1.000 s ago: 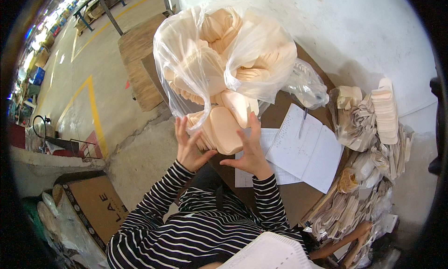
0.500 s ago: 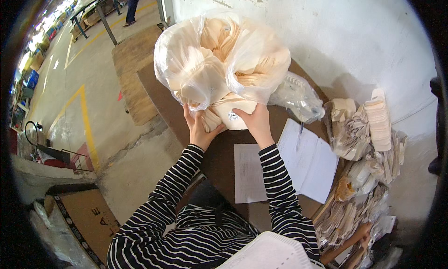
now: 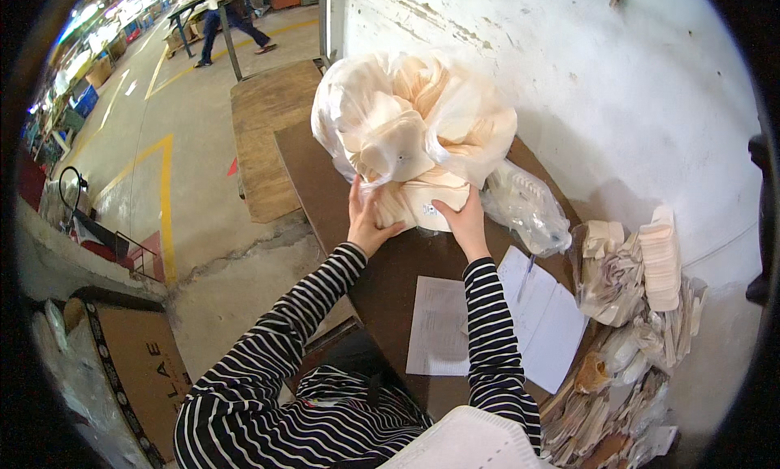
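A large clear plastic bag (image 3: 479,115), full of thin cream-coloured cut pieces, stands toward the far side of the brown table. At its near side a stack of cream pieces (image 3: 429,199) sticks out, with a small printed label (image 3: 429,210) on its top face. My left hand (image 3: 371,223) grips the stack's left end, fingers along the side and thumb at the near edge. On the right end, my right hand (image 3: 465,223) has its thumb on top near the label; its other fingers are mostly hidden beneath.
A printed sheet (image 3: 435,319) and an open notebook (image 3: 544,323) with a pen (image 3: 526,275) lie nearer on the table. Another clear bag (image 3: 528,209) rests beside the big one. Bundled pieces (image 3: 660,258) pile up at right by the wall. A cardboard box (image 3: 142,371) stands lower left.
The view has shifted, so the table and bag appear lower and further right. Both hands stay on the stack. In the background, a walking person shows more fully.
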Available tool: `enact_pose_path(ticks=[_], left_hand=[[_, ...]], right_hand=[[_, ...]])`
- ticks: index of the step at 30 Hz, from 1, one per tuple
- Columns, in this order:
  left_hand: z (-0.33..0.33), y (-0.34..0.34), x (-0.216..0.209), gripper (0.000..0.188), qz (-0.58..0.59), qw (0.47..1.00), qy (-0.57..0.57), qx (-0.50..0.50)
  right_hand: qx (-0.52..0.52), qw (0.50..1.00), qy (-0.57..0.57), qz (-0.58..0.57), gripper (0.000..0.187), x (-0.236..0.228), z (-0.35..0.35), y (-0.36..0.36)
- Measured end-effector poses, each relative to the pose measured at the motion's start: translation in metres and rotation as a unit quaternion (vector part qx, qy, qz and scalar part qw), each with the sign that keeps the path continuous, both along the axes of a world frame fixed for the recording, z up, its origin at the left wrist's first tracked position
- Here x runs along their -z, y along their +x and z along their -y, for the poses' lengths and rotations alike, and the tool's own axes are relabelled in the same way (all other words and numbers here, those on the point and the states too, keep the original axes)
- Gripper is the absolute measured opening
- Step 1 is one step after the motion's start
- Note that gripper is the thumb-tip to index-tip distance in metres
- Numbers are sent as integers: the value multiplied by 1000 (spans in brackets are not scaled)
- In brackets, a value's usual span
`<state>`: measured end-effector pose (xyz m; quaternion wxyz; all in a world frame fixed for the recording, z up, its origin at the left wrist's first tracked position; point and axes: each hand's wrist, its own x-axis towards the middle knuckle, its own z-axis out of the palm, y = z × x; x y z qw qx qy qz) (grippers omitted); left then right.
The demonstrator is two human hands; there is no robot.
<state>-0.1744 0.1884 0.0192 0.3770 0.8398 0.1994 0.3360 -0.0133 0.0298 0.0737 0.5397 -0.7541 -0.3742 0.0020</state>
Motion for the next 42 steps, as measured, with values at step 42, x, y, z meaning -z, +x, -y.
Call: enact_pose_path(ticks=[42], left_hand=[[133,-82,-9,56,276,951,-111,-82]], right_hand=[[179,931,1,-319,62,21,197,-155]])
